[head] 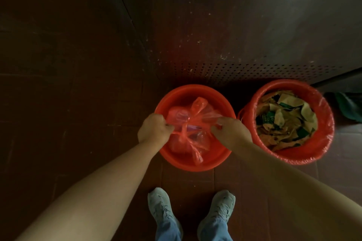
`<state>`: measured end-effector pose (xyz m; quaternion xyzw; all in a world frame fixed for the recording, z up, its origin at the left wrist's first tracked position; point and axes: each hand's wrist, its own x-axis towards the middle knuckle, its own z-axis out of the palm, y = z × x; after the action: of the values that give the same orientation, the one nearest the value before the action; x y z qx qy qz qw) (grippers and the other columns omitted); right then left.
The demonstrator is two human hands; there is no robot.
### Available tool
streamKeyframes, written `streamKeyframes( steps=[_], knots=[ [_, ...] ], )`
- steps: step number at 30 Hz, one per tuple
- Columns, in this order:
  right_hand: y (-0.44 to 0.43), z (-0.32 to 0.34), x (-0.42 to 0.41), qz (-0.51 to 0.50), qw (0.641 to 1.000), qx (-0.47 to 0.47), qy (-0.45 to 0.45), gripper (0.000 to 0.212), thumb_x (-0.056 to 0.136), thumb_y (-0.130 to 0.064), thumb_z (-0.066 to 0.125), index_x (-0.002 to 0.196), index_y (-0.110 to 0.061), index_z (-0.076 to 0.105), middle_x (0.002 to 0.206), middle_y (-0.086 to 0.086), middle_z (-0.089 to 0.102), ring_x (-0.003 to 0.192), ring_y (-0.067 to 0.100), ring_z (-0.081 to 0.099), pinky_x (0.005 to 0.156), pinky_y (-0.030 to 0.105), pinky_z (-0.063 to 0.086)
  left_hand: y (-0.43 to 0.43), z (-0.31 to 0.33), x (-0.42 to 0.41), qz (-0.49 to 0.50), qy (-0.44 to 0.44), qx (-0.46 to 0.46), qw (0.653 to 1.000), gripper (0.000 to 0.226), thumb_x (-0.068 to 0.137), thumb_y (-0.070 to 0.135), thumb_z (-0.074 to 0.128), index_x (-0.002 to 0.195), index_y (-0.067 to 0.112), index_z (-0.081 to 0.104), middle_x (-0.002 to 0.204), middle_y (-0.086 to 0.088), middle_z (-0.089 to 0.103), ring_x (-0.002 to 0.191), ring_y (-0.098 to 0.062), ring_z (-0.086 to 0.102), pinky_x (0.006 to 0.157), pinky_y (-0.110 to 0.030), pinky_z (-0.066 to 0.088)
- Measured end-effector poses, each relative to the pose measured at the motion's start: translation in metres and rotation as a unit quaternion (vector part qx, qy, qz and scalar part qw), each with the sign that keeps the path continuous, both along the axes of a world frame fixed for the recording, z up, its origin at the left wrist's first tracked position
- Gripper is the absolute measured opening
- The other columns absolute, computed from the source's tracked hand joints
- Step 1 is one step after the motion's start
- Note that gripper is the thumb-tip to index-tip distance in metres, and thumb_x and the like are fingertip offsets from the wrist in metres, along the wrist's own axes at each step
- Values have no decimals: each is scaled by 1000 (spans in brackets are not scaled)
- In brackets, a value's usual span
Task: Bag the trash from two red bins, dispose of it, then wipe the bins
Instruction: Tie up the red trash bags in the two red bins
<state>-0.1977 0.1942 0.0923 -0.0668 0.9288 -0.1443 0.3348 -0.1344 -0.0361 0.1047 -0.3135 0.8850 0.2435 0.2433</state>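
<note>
Dark reddish floor tiles (195, 180) are filling the view, with a perforated metal panel (254, 72) rising just behind two red bins standing side by side. Over the left bin (195, 164) a person is leaning, grey sneakers (162, 207) planted just before it. Inside that bin a red translucent plastic bag (193, 123) is sitting gathered, its loose ends sticking up and down from a twisted middle. Both hands are gripping it — the left hand (154, 129) is clenching one strand at the bag's left side, fingers curled tight, while the right hand (231, 133) is pinching the opposite strand, and the plastic is stretching taut between them. The right bin (305, 154) is standing lined with clear-red film draped over its rim, holding crumpled brown paper and torn cardboard scraps (284, 119) up near the top.
</note>
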Motion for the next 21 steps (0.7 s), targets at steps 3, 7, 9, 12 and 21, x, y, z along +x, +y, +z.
streamKeyframes(
  steps=[3, 7, 9, 12, 21],
  knots=[
    [18, -4, 2, -112, 993, 21, -13, 27, 90, -45, 51, 79, -24, 65, 72, -9, 63, 70, 18, 62, 59, 31, 48, -11, -3, 1, -18, -13, -64, 998, 23, 91, 41, 66, 85, 19, 66, 91, -1, 61, 78, -21, 65, 63, -38, 56],
    [29, -11, 5, -363, 927, -50, -83, 30, 87, -33, 59, 73, -9, 70, 70, 7, 70, 64, 26, 66, 60, 35, 53, -15, -7, 5, -8, -23, -108, 994, 18, 92, 38, 65, 80, 24, 59, 89, 3, 54, 73, -15, 55, 48, -28, 30],
    [28, -15, 8, -464, 878, -51, -108, 29, 87, -28, 59, 87, -1, 70, 84, 16, 72, 77, 34, 69, 72, 44, 58, -13, -8, 7, -12, -12, -113, 993, 17, 92, 38, 62, 86, 23, 60, 91, 3, 51, 76, -16, 55, 53, -29, 36],
    [25, -21, 12, -523, 846, -33, -96, 38, 94, -29, 53, 110, 4, 66, 100, 20, 70, 94, 38, 67, 73, 40, 52, -6, -11, 9, -105, 16, -117, 987, 26, 93, 40, 56, 112, 22, 56, 105, 0, 53, 94, -23, 58, 69, -40, 52],
    [13, -15, 12, -543, 779, -274, -154, 7, 87, -16, 69, 85, -12, 74, 74, 5, 74, 67, 17, 70, 63, 30, 55, -3, -8, -10, 41, -1, 182, 982, 13, 94, 26, 63, 90, 18, 71, 90, -4, 73, 84, -21, 70, 80, -37, 57]
  ],
)
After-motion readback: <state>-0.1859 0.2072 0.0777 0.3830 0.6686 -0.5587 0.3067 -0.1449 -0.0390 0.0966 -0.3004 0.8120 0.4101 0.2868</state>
